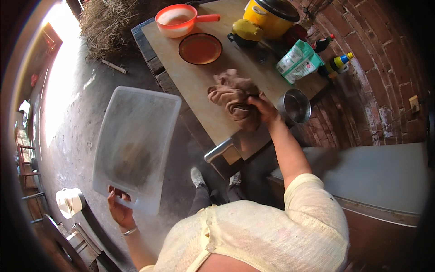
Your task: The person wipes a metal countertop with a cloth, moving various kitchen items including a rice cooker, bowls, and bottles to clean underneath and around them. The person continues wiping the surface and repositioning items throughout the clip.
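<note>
My left hand (121, 210) grips a translucent plastic cutting board (139, 132) by its handle slot. The board is held out over the floor to the left of the table, and its middle looks darkened. In my right hand (266, 107) is a bunched brown cloth (234, 97), held above the tabletop. A cleaver (222, 153) with a shiny metal handle lies at the table's near corner, jutting past the edge. Right beside my right wrist stands a round stainless steel pot (295, 106).
The table (190, 98) bears a red-handled plastic ladle (178, 22), a brown round tray (200, 48), a yellow pot (272, 17), a green-white bag (299, 61) and bottles (336, 64). A brick wall (370, 68) borders the right. On the floor are a white bucket (70, 202) and straw (105, 27).
</note>
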`<state>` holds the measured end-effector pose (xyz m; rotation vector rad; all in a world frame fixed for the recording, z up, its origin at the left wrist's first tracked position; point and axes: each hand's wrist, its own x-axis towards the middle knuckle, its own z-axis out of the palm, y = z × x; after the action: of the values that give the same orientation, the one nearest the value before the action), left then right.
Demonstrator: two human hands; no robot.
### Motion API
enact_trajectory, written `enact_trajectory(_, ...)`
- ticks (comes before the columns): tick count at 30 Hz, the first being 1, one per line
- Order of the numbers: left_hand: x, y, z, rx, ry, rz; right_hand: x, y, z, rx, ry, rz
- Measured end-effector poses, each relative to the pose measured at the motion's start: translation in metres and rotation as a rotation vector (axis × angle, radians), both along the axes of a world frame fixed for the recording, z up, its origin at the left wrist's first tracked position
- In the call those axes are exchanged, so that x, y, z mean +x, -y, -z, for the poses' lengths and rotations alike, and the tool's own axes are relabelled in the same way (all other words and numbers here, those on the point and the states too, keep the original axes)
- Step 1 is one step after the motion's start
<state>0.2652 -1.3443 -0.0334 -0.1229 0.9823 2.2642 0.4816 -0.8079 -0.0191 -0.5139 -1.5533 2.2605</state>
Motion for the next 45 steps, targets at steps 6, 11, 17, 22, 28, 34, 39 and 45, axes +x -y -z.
enact_trajectory(6, 0.033, -0.08, 0.001, 0.054, 0.038, 0.088, 0.125, 0.02, -0.004, -0.278, -0.068, 0.267)
enact_trajectory(11, 0.055, -0.165, 0.007, 0.052, 0.045, 0.224, 0.239, 0.005, 0.016, -0.542, -0.276, 0.321)
enact_trajectory(17, 0.049, -0.242, 0.038, 0.032, -0.033, 0.395, 0.332, 0.004, -0.034, -0.542, -0.427, 0.404)
enact_trajectory(22, 0.046, -0.295, 0.048, -0.137, -0.036, 0.377, 0.4, -0.011, -0.018, -0.473, -0.414, 0.593)
enact_trajectory(28, -0.002, -0.311, 0.074, -0.778, -0.303, 0.278, 0.427, -0.025, -0.003, -0.454, -0.439, 0.745)
enact_trajectory(34, 0.14, -0.416, -0.002, -0.616, -0.644, 0.363, 0.456, -0.055, 0.045, -0.264, -0.484, 0.891)
enact_trajectory(39, 0.244, -0.492, -0.014, -0.711, -0.611, 0.877, 0.414, -0.078, 0.047, -0.387, -0.551, 0.828)
enact_trajectory(45, 0.275, -0.559, 0.02, -0.943, -0.774, 0.851, 0.429, -0.081, 0.079, -0.534, -0.624, 0.723)
